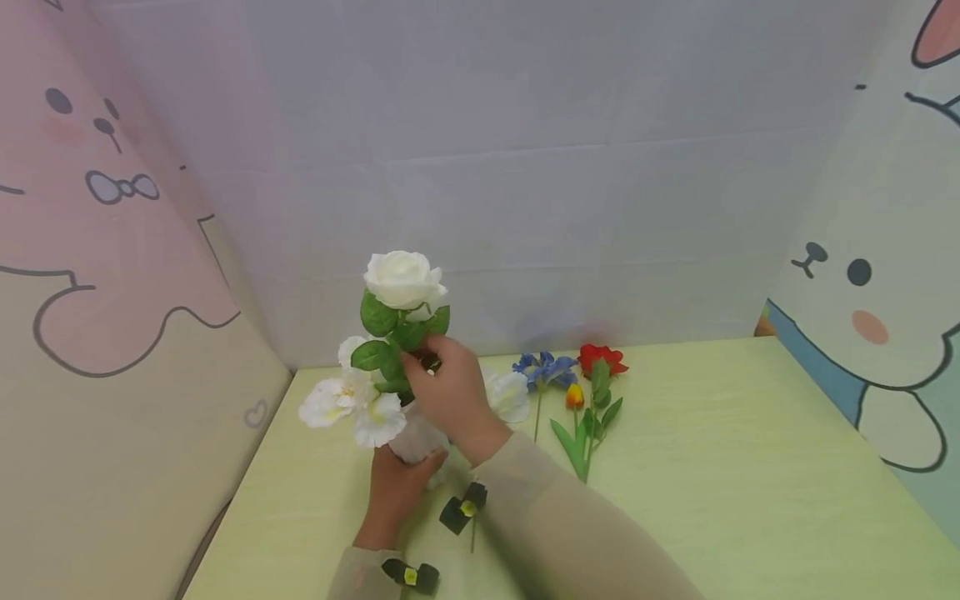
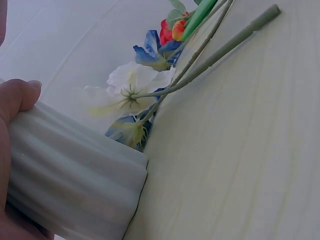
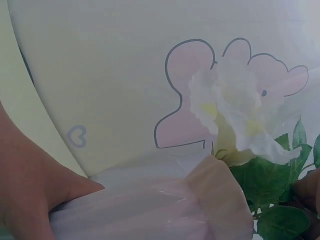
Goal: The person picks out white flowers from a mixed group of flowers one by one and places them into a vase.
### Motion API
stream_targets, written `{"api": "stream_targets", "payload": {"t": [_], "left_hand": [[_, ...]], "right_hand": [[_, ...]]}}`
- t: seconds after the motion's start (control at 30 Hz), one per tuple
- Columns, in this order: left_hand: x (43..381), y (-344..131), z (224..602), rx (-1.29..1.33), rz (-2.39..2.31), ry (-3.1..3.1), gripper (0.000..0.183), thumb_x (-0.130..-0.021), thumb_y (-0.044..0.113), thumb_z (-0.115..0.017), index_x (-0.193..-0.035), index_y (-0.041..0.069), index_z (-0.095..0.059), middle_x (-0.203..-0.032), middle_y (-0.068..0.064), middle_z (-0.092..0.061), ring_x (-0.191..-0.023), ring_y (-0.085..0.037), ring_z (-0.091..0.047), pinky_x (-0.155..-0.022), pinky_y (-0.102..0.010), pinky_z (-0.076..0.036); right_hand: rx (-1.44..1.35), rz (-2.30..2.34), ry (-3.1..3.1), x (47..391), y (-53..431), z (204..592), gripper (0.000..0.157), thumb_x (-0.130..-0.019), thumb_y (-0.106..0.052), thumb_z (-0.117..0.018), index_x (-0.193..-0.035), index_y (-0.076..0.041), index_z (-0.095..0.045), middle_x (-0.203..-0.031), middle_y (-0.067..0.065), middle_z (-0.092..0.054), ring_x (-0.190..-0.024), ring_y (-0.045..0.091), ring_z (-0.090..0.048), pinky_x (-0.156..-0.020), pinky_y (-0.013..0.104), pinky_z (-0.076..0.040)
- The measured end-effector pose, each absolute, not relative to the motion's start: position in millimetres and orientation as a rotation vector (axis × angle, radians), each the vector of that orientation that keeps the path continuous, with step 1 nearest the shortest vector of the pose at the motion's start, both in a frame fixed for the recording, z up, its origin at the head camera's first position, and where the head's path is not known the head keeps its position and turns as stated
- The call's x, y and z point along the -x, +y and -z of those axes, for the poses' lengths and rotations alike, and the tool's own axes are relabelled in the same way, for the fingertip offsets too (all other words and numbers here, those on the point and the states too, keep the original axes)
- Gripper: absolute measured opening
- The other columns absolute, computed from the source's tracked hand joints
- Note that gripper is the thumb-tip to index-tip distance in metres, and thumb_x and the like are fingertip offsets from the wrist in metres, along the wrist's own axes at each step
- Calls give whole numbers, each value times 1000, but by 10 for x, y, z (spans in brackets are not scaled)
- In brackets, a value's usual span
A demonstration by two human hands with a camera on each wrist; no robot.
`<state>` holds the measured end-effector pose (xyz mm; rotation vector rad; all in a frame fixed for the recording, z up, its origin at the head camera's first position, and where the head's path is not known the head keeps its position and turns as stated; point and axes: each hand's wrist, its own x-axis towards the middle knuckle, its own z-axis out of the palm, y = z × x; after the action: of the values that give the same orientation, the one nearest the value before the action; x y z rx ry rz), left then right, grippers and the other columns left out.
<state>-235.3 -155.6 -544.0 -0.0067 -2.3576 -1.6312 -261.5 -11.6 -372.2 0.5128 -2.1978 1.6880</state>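
Note:
A ribbed white vase (image 1: 414, 435) stands on the table, and my left hand (image 1: 397, 492) grips it low with fingers and thumb around its side. In the left wrist view the ribbed wall of the vase (image 2: 80, 170) shows beside the thumb. Above the rim my right hand (image 1: 463, 398) pinches a white rose (image 1: 403, 279) by its leafy stem. The rose is upright, its green leaves (image 1: 378, 313) close to the fingertips. A white iris (image 1: 352, 398) leans out over the left of the rim; the right wrist view has this iris (image 3: 232, 117) too. The stem ends are hidden inside the vase.
Right of the vase lie a white flower (image 1: 508, 395), a blue iris (image 1: 545, 370), a red flower (image 1: 602, 360) and an orange-yellow tulip (image 1: 574, 397). A second blue flower (image 2: 127, 132) shows in the left wrist view. A pale wall (image 1: 525, 208) borders the table's far edge (image 1: 697, 354).

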Motion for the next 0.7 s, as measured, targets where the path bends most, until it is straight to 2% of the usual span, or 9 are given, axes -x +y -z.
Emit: {"api": "stream_targets", "payload": {"t": [0.2,0.4,0.57,0.7], "left_hand": [[2362,-1561,5460,26,1646,-2323,76,-79,18,-91,-139,8,-45,-120,-11,-60,-104,-26,-59,-87,-49,-48],[2355,-1558,5444,42,1634,-2321,75,-78,17,-92,-137,9,-47,-118,-10,-61,-102,-25,-60,-86,-48,-49],[2352,-1561,5435,46,1646,-2319,83,-79,16,-92,-144,9,-40,-122,-12,-58,-106,-25,-57,-91,-47,-47],[2348,-1559,5423,43,1661,-2315,82,-79,15,-92,-142,7,-41,-120,-13,-59,-105,-25,-57,-91,-47,-46]], "right_hand": [[-518,-1690,-2166,2622,-103,3769,11,-100,-22,-69,-102,-13,-75,-90,-5,-70,-82,11,-64,-66,29,-51],[-526,-1703,-2130,2585,-72,3800,13,-99,-20,-70,-106,-10,-74,-98,0,-72,-90,14,-65,-73,31,-52],[-493,-1718,-2116,2538,11,3811,13,-99,-21,-71,-106,-10,-72,-101,0,-71,-92,16,-65,-79,40,-54],[-488,-1709,-2124,2500,119,3843,15,-99,-22,-71,-108,-11,-72,-102,-1,-71,-95,17,-65,-84,48,-52]]}}
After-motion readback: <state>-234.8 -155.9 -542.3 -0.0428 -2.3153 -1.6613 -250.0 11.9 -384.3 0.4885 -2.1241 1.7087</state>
